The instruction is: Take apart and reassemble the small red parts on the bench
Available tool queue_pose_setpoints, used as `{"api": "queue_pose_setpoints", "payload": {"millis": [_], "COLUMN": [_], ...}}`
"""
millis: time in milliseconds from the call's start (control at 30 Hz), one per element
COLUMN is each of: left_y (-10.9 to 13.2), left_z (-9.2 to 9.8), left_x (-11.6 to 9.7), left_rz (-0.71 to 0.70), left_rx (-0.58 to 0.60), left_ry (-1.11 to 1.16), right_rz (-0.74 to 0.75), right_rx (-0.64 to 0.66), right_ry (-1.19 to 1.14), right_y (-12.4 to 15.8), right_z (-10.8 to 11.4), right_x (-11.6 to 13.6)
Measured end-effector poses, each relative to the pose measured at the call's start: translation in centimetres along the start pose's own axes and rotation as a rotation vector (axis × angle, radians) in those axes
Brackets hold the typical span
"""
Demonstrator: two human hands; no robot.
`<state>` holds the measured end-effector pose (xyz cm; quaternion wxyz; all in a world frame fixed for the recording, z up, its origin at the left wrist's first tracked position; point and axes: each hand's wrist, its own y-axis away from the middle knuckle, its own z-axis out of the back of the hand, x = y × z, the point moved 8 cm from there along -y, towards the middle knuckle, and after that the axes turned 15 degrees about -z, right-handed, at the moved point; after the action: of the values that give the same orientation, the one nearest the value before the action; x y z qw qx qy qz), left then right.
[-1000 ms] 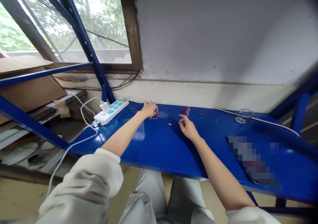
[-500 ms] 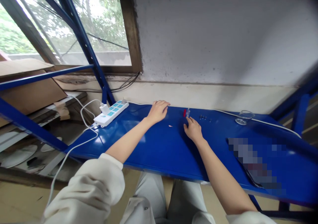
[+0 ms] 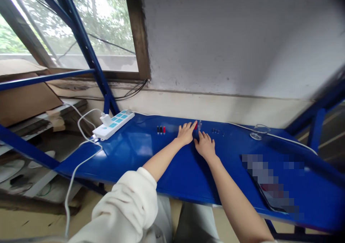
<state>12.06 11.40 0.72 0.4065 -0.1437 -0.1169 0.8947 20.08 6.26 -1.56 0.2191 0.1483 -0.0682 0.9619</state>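
Observation:
My left hand point(image 3: 185, 134) lies flat on the blue metal shelf point(image 3: 129, 157), its fingers spread and holding nothing. Its fingertips reach a small red piece point(image 3: 196, 126), and I cannot tell if they touch it. My right hand point(image 3: 205, 146) rests open just beside it, nearest a small clear piece point(image 3: 199, 126). Farther left stands a short row of small black and red pegs point(image 3: 161, 129). Several small dark pegs point(image 3: 215, 130) sit to the right of my hands.
A white power strip point(image 3: 113, 125) with teal switches and a plugged-in charger sits at the shelf's left end. A white cable point(image 3: 285, 139) runs along the back edge past a clear glass ring point(image 3: 258, 132). A pixelated patch point(image 3: 269, 182) covers something at right.
My left hand has moved right, away from the black and red pegs, which now show, and lies next to my right hand. The view has turned slightly left.

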Motion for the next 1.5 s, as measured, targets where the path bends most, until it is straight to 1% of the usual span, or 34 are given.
{"api": "queue_pose_setpoints", "payload": {"millis": [100, 167, 267, 333, 433, 500, 600, 700, 800, 900, 1067, 1167, 1333, 1500], "left_y": [-0.6, -0.9, -1.2, -1.2, -0.7, 0.2, 2.6, 5.4, 7.4, 8.1, 7.8, 7.8, 8.0, 8.0], "left_z": [-0.6, -0.5, 0.4, 1.1, 2.4, 3.3, 4.1, 4.0, 3.9, 4.2, 4.2, 3.7, 2.5, 1.6], "left_x": [0.1, 0.0, -0.1, -0.1, 0.1, 0.5, 1.9, 2.9, 3.0, 2.3, 1.7, 2.0, 3.0, 3.6], "left_rz": [-0.013, -0.017, -0.010, 0.006, 0.041, 0.087, 0.218, 0.349, 0.391, 0.368, 0.339, 0.349, 0.381, 0.413], "left_rx": [0.019, -0.014, -0.100, -0.134, -0.199, -0.286, -0.467, -0.617, -0.694, -0.716, -0.719, -0.724, -0.734, -0.746], "left_ry": [-0.008, -0.016, -0.031, -0.029, 0.036, 0.152, 0.439, 0.685, 0.786, 0.781, 0.773, 0.788, 0.850, 0.912], "right_rz": [0.002, 0.005, 0.006, 0.003, -0.004, -0.007, -0.017, -0.025, -0.024, -0.029, -0.034, -0.033, -0.030, 0.014], "right_rx": [-0.012, -0.018, -0.019, -0.019, -0.027, -0.025, 0.004, 0.014, 0.007, 0.029, 0.060, 0.078, 0.065, 0.020], "right_ry": [0.004, 0.002, 0.002, 0.000, -0.014, -0.017, -0.001, 0.023, 0.036, 0.051, 0.065, 0.062, 0.057, 0.032], "right_y": [-0.1, -0.1, -0.1, -0.1, -0.3, -0.5, -0.9, -1.4, -1.7, -2.0, -2.5, -2.7, -2.6, -1.7], "right_z": [-0.1, -0.1, -0.1, -0.1, -0.2, -0.4, -1.1, -1.6, -1.9, -2.2, -2.5, -2.7, -2.5, -1.9], "right_x": [0.0, 0.0, 0.0, 0.0, -0.1, 0.0, 0.0, 0.1, 0.3, 0.3, 0.4, 0.4, 0.4, 0.6]}}
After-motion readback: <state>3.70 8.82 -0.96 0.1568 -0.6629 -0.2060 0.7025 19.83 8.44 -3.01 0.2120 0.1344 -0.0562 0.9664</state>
